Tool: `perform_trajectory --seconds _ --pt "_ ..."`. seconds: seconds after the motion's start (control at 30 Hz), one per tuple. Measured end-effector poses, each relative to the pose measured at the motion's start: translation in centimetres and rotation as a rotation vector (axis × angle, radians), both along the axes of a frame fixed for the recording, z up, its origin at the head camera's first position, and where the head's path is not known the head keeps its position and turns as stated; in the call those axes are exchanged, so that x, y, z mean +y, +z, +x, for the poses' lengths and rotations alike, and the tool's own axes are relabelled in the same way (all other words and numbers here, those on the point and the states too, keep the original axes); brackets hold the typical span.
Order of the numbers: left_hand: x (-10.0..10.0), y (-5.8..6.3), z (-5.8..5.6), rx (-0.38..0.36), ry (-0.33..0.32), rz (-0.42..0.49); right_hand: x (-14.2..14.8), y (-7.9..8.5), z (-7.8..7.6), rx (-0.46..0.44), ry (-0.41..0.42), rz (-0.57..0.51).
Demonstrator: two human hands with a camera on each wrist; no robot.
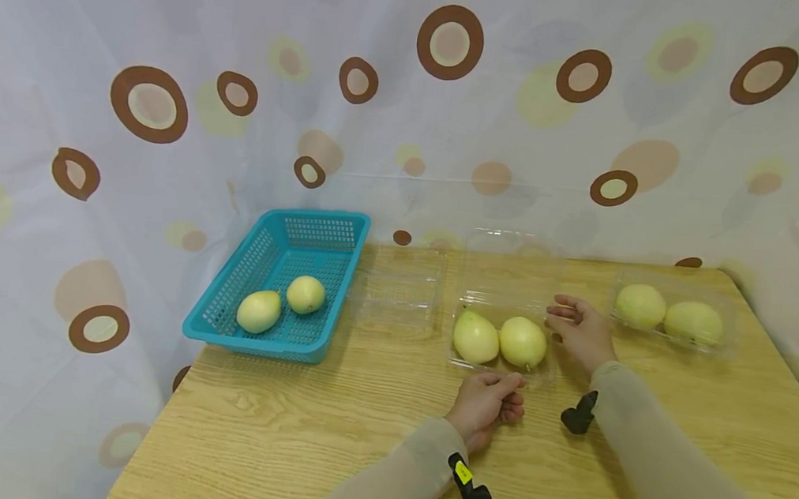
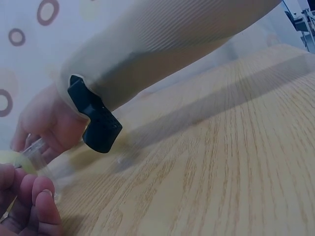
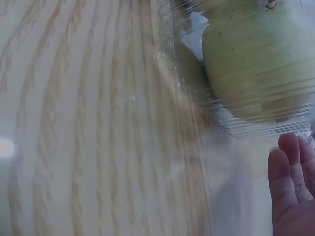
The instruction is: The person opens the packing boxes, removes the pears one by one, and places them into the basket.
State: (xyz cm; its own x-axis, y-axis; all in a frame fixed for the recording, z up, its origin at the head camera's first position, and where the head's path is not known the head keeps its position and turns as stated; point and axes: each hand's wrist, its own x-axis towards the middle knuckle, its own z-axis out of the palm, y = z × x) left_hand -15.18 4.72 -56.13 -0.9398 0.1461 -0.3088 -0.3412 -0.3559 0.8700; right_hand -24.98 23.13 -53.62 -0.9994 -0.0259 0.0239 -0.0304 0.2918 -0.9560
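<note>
In the head view, an open clear plastic clamshell box [image 1: 457,361] holds two pale yellow-green pears, the left pear [image 1: 475,338] and the right pear [image 1: 523,342]. Its lid [image 1: 513,251] stands raised at the back. My left hand [image 1: 484,403] is at the box's front edge, fingers loosely bent and holding nothing. At the right side of the box is my right hand [image 1: 580,329], its fingertips close to the wall. From the right wrist, a pear [image 3: 256,59] shows through the ribbed plastic, with extended fingers [image 3: 281,182] beside it.
On the left, a blue-green perforated basket [image 1: 196,325] contains two more pears. Another clear box [image 1: 394,312] lies between it and the box at my hands. To the right sits a clear box [image 1: 727,341] with two pears. A patterned curtain [image 1: 382,121] hangs behind the wooden table [image 1: 269,436].
</note>
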Motion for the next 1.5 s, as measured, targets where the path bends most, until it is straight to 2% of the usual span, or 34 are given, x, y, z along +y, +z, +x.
perform_trajectory --seconds 0.23,0.57,0.7,0.83,0.97,1.1,1.2,1.37,1.5 --pt "0.0 0.0 0.0 0.000 -0.007 -0.010 -0.1 -0.2 0.0 -0.032 -0.005 -0.055" --pt "-0.1 0.0 0.0 -0.008 -0.015 -0.008 -0.1 -0.7 -0.4 -0.058 -0.020 -0.031" --pt "-0.2 0.1 0.2 -0.005 -0.028 -0.042 -0.1 -0.6 -0.4 -0.070 -0.025 -0.045" --pt "-0.7 0.4 0.7 0.014 -0.078 -0.137 -0.1 -0.5 -0.2 -0.078 -0.021 -0.057" --pt "-2.0 1.2 0.9 0.090 -0.206 -0.286 -0.1 -0.8 -0.3 -0.067 -0.019 -0.056" --pt "-3.8 3.1 0.6 0.216 -0.337 -0.450 -0.2 -1.0 -0.6 -0.055 -0.024 -0.060" --pt "-4.8 4.8 0.3 0.309 -0.393 -0.560 -0.2 -1.1 -0.7 -0.056 -0.023 -0.070" --pt "-6.1 7.4 -0.8 0.437 -0.432 -0.744 -0.1 -0.8 -0.4 -0.057 -0.013 -0.085" --pt "-7.1 8.8 -2.2 0.521 -0.411 -0.863 0.0 -0.6 -0.1 -0.069 -0.006 -0.084"
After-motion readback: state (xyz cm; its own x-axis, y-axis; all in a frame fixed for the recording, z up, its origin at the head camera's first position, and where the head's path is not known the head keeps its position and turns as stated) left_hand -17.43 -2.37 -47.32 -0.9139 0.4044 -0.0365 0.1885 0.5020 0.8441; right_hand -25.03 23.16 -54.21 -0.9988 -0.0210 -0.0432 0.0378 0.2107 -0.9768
